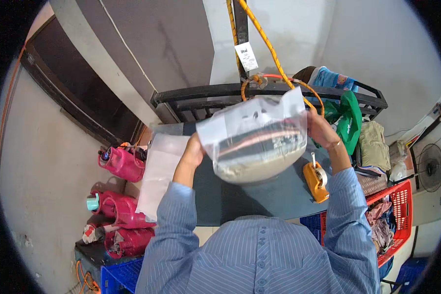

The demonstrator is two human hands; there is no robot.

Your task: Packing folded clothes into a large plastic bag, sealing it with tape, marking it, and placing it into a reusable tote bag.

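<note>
A clear plastic bag [255,147] holding folded fabric, pale below with dark and pinkish layers above, is held up over a dark grey table [209,205]. My left hand [195,150] grips its left edge near the white upper band. My right hand [320,128] grips the opposite edge, close to the upper right corner; its fingertips are partly hidden. An orange tape dispenser [316,182] with a roll of tape stands on the table below my right hand. Flat, whitish plastic bags [161,169] lie at the table's left side, next to my left forearm.
Pink gas cylinders [126,209] stand at the left, above a blue crate [121,275]. Black railing [205,92] and yellow-orange ropes [268,42] are beyond the table. At right are a green bag [349,123], folded khaki fabric [374,145], a red basket of cloth [404,213] and a fan [430,167].
</note>
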